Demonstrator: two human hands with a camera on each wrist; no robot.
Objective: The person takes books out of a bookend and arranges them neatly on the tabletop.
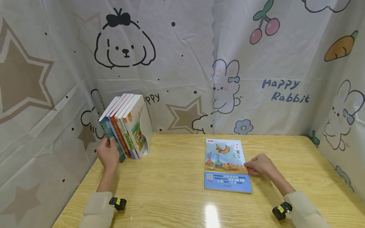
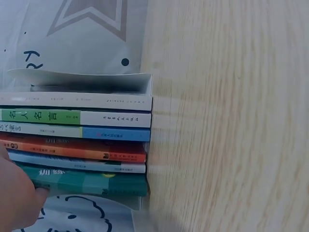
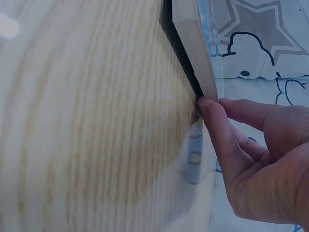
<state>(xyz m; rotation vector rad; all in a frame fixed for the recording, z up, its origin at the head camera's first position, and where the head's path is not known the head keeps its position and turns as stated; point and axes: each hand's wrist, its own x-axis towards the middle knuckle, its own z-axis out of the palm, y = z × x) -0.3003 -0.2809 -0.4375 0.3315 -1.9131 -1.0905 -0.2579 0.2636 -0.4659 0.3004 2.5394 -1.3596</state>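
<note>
On the left, a row of upright books stands in a white holder. My left hand grips the outermost one, a teal book, at its spine, with thumb and fingers on either side of it. Next to it come a thin blue book and an orange book. To the right, a picture-covered book with a blue lower band lies face up. My right hand pinches its right edge between thumb and fingers. Dark shadow shows beneath that edge in the right wrist view.
A wooden table carries everything. Behind and at both sides hangs a pale curtain printed with cartoons, close to the books on the left. Further books, one with a green and white spine, fill the holder.
</note>
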